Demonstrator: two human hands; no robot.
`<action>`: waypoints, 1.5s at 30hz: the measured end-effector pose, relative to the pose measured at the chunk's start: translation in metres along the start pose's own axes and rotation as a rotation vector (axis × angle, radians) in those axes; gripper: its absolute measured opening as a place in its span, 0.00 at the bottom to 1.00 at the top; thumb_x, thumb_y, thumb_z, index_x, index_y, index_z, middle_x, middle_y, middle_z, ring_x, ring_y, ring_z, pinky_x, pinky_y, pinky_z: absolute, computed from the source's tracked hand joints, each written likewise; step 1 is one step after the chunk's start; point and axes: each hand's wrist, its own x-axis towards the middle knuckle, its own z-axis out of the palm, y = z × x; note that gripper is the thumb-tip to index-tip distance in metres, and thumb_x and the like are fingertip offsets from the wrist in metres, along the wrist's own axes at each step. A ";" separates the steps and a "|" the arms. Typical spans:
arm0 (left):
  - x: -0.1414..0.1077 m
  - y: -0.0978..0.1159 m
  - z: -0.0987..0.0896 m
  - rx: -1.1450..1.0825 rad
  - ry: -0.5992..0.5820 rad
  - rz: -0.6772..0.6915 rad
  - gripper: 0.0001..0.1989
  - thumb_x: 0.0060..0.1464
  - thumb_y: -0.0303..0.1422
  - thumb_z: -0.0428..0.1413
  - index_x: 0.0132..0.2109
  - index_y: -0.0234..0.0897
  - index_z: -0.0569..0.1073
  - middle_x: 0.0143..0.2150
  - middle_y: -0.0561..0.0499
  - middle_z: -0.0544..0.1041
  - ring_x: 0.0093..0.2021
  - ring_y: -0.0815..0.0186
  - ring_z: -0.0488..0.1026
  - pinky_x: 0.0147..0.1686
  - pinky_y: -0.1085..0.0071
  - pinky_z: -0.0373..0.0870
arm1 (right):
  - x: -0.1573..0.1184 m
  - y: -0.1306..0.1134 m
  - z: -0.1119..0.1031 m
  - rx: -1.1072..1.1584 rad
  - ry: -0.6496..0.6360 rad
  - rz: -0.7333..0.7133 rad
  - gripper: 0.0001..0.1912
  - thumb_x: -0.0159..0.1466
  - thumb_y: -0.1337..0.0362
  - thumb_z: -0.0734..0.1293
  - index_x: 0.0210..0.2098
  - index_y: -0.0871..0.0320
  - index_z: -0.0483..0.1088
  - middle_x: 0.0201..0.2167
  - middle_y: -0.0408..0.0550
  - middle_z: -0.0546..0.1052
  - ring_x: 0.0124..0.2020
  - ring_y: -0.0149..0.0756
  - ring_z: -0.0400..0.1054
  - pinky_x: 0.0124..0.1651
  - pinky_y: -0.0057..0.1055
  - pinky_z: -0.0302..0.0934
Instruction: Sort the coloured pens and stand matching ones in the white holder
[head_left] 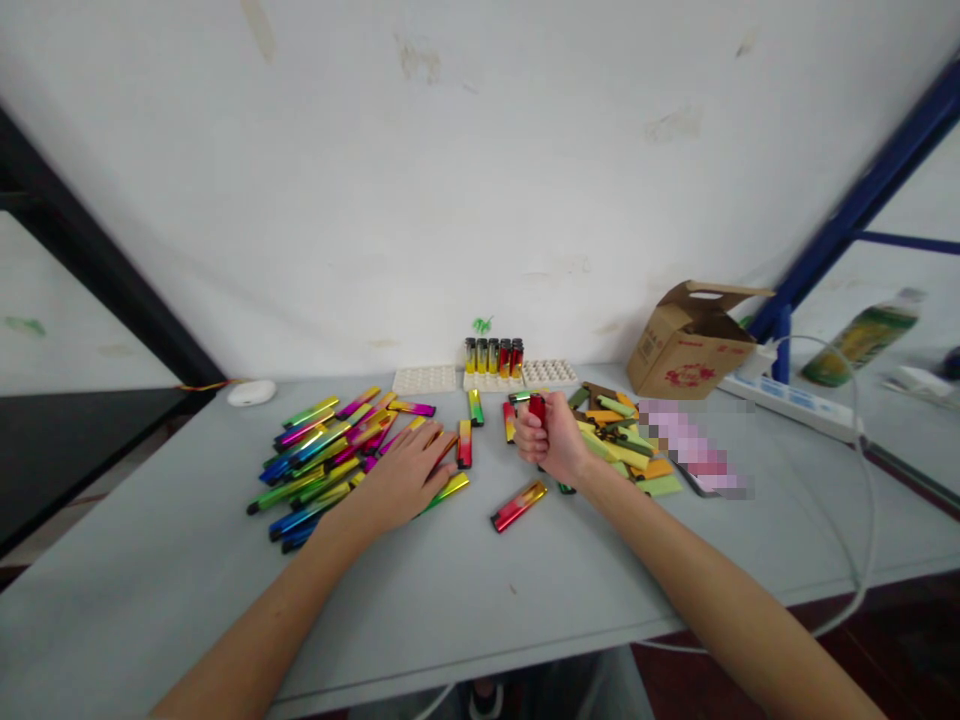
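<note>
My left hand (409,470) lies palm down with fingers stretched over the right side of a pile of shiny, multicoloured lighters (322,450). Whatever is under its palm is hidden. My right hand (559,440) is closed around a red lighter (537,407), whose top end shows above the fist. Between the hands, a red-and-gold lighter (519,506) lies flat on the table, and a red-and-yellow lighter (465,444) lies farther back. Beyond them, several yellow and red lighters (493,357) stand upright on a white tray with holes (480,382).
Matte yellow, green and orange pieces (626,450) lie heaped beside my right hand. White perforated trays (424,379) line the wall. An open cardboard box (686,350), a power strip (795,405) and a blurred pink item (686,440) are on the right. A white mouse-like object (252,393) sits back left.
</note>
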 end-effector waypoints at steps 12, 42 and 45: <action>0.000 -0.002 0.002 0.007 0.006 0.009 0.17 0.64 0.38 0.44 0.55 0.37 0.69 0.55 0.42 0.69 0.58 0.54 0.63 0.58 0.55 0.60 | 0.001 0.000 -0.003 -0.056 0.098 -0.101 0.23 0.61 0.47 0.53 0.17 0.55 0.51 0.13 0.33 0.46 0.13 0.23 0.35 0.15 0.23 0.33; 0.001 -0.002 0.001 0.054 -0.039 -0.005 0.19 0.64 0.38 0.44 0.56 0.35 0.68 0.57 0.40 0.67 0.60 0.53 0.61 0.59 0.54 0.59 | 0.000 -0.001 0.000 0.019 0.059 -0.030 0.19 0.62 0.51 0.51 0.19 0.55 0.50 0.14 0.33 0.45 0.15 0.25 0.33 0.15 0.22 0.34; 0.000 -0.003 0.001 0.056 -0.029 0.001 0.18 0.64 0.38 0.44 0.55 0.36 0.68 0.57 0.40 0.67 0.60 0.53 0.61 0.59 0.54 0.60 | -0.001 -0.002 0.002 0.009 0.071 -0.019 0.17 0.61 0.53 0.51 0.20 0.55 0.50 0.14 0.33 0.45 0.15 0.25 0.33 0.15 0.22 0.34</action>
